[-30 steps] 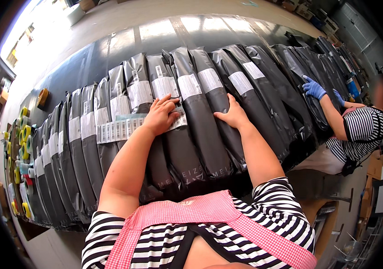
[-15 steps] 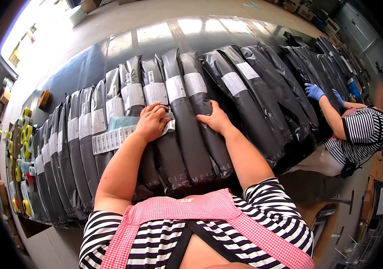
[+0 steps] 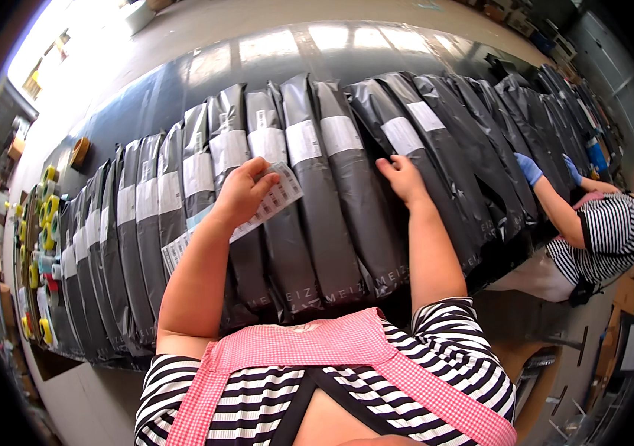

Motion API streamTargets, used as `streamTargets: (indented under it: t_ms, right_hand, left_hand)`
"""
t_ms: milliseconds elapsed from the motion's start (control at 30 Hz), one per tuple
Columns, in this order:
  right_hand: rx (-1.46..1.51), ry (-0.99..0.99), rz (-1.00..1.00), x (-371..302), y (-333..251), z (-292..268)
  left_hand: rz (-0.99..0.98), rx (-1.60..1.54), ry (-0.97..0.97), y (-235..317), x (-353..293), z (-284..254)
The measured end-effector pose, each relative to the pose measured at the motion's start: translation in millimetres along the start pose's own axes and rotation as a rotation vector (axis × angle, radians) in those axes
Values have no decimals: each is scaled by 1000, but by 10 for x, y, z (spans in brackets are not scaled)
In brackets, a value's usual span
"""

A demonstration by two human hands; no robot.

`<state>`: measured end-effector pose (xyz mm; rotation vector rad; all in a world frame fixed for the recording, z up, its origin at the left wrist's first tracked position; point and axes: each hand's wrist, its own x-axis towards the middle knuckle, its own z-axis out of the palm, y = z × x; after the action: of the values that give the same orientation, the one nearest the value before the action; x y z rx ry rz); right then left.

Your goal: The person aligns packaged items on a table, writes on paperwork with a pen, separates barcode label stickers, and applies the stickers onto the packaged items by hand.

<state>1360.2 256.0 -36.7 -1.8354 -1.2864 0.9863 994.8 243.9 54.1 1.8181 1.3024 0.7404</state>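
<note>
Long dark grey plastic mailing bags [image 3: 329, 208] lie side by side in a row, with white labels across their upper parts. My left hand [image 3: 242, 192] is closed on a strip of barcode stickers [image 3: 285, 195], whose printed ends show on both sides of my wrist and fingers. The strip lies over several bags in front of me. Farther right, my right hand [image 3: 408, 181] hovers at or just over a labelled bag [image 3: 403, 137], thumb and fingers apart. I cannot tell whether it touches that bag.
To the right, a co-worker [image 3: 614, 230] in a striped top and blue gloves [image 3: 529, 169] reaches into the same row. Yellow tape rolls [image 3: 51, 212] stand at the left end of the dark table [image 3: 183, 82]. A brown tape roll [image 3: 79, 152] sits beyond the bags.
My right hand has lifted off a bag and moved right, to the neighbouring labelled one. My left hand has risen slightly, raising the right end of the sticker strip.
</note>
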Motion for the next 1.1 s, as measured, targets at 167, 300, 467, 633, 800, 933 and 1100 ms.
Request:
streamTargets:
  t_ms: [167,300,467,633,800,933,1100]
  right_hand:
    - [249,-4,53,85,-1,71]
    - [1,102,-45,169,66,134]
    - [-843,463,-240,72,-475,-9]
    - [-1026,253,227,260,-414,-491]
    - [-996,214,326,314,-408,-622]
    - [-1006,249,345,204,-385,-581]
    - [-1026,302,344,-186,-115,-707]
  left_hand:
    - [-54,10,57,-96,-141,-4]
    - [-46,32,24,-133,-146,140]
    - [-38,6,68,-193,-226,230]
    - [140,4,124,-444,-217,475]
    - [212,161,136,-471,-176,532]
    - [251,178,162,-516,-206,520]
    - [268,165,178,-517,-190,528]
